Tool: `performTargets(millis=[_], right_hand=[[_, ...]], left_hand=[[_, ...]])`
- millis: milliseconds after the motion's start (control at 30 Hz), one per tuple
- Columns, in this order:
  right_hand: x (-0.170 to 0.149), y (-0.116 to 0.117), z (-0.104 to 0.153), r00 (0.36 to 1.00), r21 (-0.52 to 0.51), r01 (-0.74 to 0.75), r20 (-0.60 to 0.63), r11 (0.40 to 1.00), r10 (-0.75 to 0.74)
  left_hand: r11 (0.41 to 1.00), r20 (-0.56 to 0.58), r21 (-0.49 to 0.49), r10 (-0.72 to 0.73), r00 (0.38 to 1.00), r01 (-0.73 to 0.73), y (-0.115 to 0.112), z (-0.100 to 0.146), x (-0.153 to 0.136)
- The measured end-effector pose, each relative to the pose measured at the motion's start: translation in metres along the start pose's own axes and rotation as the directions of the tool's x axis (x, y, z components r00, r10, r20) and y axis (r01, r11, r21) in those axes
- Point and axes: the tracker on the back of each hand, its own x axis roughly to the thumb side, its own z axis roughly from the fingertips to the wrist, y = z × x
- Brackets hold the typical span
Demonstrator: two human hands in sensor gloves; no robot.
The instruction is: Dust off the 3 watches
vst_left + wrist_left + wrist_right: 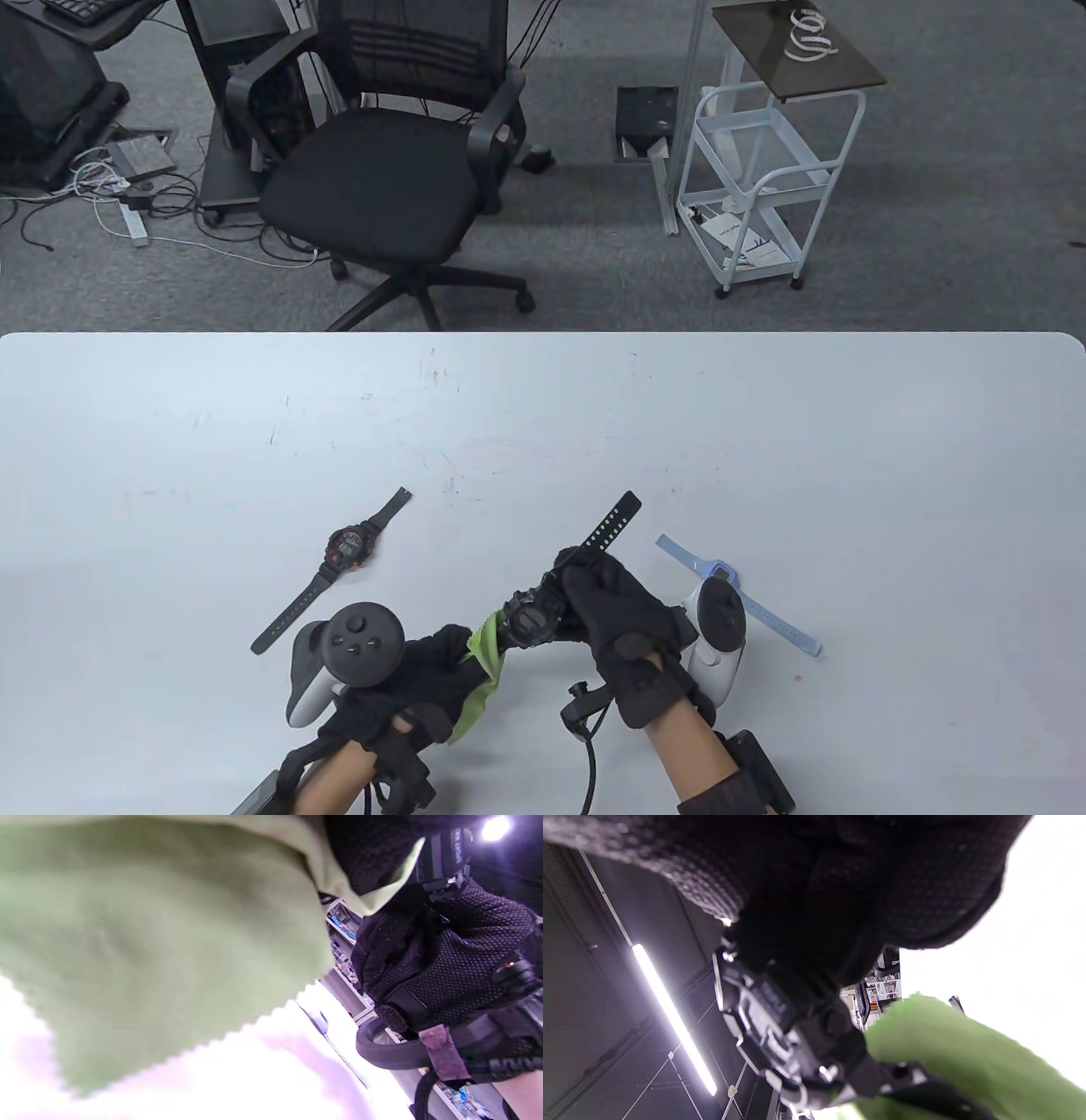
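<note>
right hand [615, 624]: my fingers are wrapped round the black watch [530, 618], holding it up off the worktop [764, 424], strap poking away from me

left hand [407, 679]: fingers bunched on the green cloth [479, 679], pressed against the watch face

other watches: red-dial one [346, 548] lying flat to my left, light blue one [721, 573] to my right, half hidden behind my right tracker [719, 628]

past the worktop: office chair [390, 161], white cart [764, 170]
</note>
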Motion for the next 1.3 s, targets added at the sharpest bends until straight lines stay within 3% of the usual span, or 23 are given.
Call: performTargets(millis=[500, 1300], right_hand=[[0.0018, -0.0040, -0.0001, 1.000, -0.020, 0.021, 0.000, 1.000, -0.021], [0.0035, -0.0087, -0.0002, 1.000, -0.042, 0.024, 0.000, 0.999, -0.024]], left_hand=[[0.998, 0.007, 0.067, -0.017, 1.000, 0.016, 0.0048, 0.0034, -0.0018], [0.995, -0.020, 0.093, -0.030, 0.999, 0.032, 0.0050, 0.0025, -0.0049]])
